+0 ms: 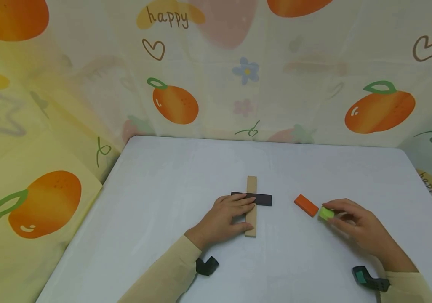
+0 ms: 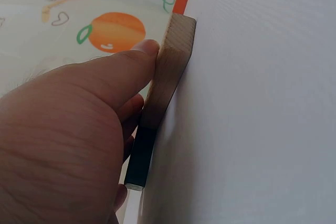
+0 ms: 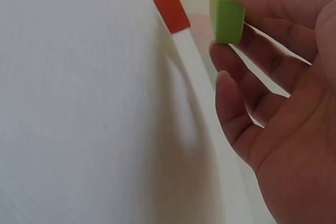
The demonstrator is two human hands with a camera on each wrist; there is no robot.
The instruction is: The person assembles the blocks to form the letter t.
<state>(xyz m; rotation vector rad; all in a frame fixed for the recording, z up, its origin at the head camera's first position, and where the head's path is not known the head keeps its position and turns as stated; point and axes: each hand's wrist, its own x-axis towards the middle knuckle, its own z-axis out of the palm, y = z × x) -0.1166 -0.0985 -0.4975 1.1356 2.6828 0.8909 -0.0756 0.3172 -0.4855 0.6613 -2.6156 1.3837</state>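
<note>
A black block (image 1: 264,200) and pale wooden strips (image 1: 251,221) form a cross on the white table. My left hand (image 1: 223,216) rests on this cross from the left, its fingers stretched over the black piece and its thumb at the near wooden end. From the left wrist view, the thumb lies along the edge of the wooden piece (image 2: 176,51). On the right, my right hand (image 1: 361,227) pinches a light green block (image 1: 326,213) between thumb and fingers. In the right wrist view the green block (image 3: 229,19) is held above the table, near an orange-red block (image 1: 306,205) that lies slantwise.
The white tabletop (image 1: 178,168) ends at a printed cloth (image 1: 216,84) hanging behind it. More of this cloth hangs along the left side. Dark wrist devices, one at the left cuff (image 1: 207,266) and one at the right (image 1: 369,278), sit close over the table.
</note>
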